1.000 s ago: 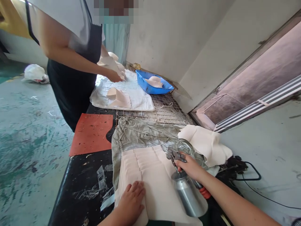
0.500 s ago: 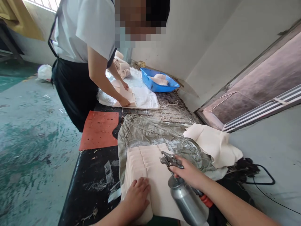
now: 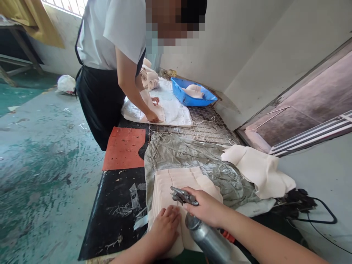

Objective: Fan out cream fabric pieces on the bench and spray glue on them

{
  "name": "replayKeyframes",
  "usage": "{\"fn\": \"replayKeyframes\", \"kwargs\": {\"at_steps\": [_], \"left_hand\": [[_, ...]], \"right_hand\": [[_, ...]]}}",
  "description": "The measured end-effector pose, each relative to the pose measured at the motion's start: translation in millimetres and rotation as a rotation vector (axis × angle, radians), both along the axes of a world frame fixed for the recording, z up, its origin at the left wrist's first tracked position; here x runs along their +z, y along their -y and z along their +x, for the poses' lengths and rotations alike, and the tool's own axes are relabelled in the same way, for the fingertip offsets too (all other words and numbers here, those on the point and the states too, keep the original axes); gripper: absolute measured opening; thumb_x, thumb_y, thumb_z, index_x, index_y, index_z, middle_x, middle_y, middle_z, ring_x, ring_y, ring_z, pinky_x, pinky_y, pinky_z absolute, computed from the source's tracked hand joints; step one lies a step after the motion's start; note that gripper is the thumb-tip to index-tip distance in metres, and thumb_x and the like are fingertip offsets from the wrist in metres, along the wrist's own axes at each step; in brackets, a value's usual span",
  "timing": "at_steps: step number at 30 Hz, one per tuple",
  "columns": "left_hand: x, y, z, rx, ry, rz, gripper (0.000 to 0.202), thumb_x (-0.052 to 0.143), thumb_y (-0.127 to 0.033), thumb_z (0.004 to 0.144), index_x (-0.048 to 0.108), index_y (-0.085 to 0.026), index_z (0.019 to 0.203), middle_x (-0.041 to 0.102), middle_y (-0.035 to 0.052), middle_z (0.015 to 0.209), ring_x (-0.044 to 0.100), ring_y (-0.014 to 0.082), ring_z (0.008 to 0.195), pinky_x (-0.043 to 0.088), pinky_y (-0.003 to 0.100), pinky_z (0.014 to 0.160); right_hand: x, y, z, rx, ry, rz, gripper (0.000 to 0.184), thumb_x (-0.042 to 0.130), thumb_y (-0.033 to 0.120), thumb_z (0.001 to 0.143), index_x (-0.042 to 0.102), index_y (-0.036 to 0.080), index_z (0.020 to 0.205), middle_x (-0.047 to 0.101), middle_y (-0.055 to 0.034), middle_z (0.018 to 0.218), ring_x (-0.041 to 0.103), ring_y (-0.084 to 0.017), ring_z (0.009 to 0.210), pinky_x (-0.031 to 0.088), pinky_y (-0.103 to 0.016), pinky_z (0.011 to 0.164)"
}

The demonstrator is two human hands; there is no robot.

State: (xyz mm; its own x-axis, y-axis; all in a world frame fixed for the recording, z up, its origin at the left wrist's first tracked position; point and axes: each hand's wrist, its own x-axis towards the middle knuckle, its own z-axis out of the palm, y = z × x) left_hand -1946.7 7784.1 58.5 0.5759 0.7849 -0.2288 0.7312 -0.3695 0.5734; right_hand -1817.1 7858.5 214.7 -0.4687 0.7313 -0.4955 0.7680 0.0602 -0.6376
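Note:
A stack of cream cloth pieces (image 3: 167, 185), fanned into overlapping layers, lies in front of me on a crumpled grey-green cloth (image 3: 184, 150). Flat on the near left part of the stack rests my left hand (image 3: 165, 227), its fingers stretched out. My right hand (image 3: 205, 206) is wrapped round the handle of a metal spray gun (image 3: 207, 236) with a silver cup underneath. Its nozzle points left over the stack, just above my left fingers. The lower end of the gun is partly hidden by my right forearm.
A co-worker (image 3: 110, 69) bends over white sheeting (image 3: 178, 113), both hands on cream pieces. Beyond stands a blue basin (image 3: 192, 99) holding cream cloth. An orange-red sheet (image 3: 125, 148) lies on the black tabletop (image 3: 115, 205). More cream cloth (image 3: 261, 168) is heaped at right, near a window.
My right hand has moved the spray gun left and nearer my left hand, which stays on the stack. The whole view has shifted slightly. The co-worker's far hand has lifted a little.

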Motion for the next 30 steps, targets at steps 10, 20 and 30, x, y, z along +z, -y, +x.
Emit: {"fn": "replayKeyframes", "kwargs": {"at_steps": [10, 20, 30], "left_hand": [[14.1, -7.4, 0.4, 0.003, -0.024, -0.065, 0.057, 0.048, -0.017, 0.074, 0.044, -0.014, 0.131, 0.034, 0.0118, 0.145, 0.031, 0.0314, 0.132, 0.029, 0.052, 0.106], [12.5, -13.5, 0.8, 0.016, -0.051, -0.085, 0.057, 0.046, -0.018, 0.075, 0.045, -0.017, 0.132, 0.033, 0.0096, 0.145, 0.029, 0.0309, 0.133, 0.027, 0.054, 0.107], [-6.2, -11.2, 1.9, 0.034, -0.014, -0.013, 0.055, 0.047, -0.019, 0.074, 0.048, -0.02, 0.129, 0.036, 0.0088, 0.144, 0.032, 0.0298, 0.132, 0.03, 0.052, 0.106]], "right_hand": [[-8.6, -13.8, 64.7, -0.248, 0.043, 0.003, 0.034, 0.052, 0.028, 0.077, 0.055, 0.022, 0.11, 0.061, 0.0023, 0.071, 0.058, -0.014, 0.06, 0.044, -0.026, 0.06], [4.9, -23.4, 99.2, -0.459, 0.125, 0.068, 0.033, 0.05, 0.024, 0.076, 0.055, 0.019, 0.109, 0.055, 0.0056, 0.054, 0.06, -0.017, 0.058, 0.044, -0.028, 0.061], [2.9, -30.4, 117.8, -0.563, 0.195, 0.131, 0.036, 0.05, 0.022, 0.077, 0.052, 0.016, 0.112, 0.056, 0.0061, 0.051, 0.06, -0.017, 0.057, 0.043, -0.029, 0.063]]}}
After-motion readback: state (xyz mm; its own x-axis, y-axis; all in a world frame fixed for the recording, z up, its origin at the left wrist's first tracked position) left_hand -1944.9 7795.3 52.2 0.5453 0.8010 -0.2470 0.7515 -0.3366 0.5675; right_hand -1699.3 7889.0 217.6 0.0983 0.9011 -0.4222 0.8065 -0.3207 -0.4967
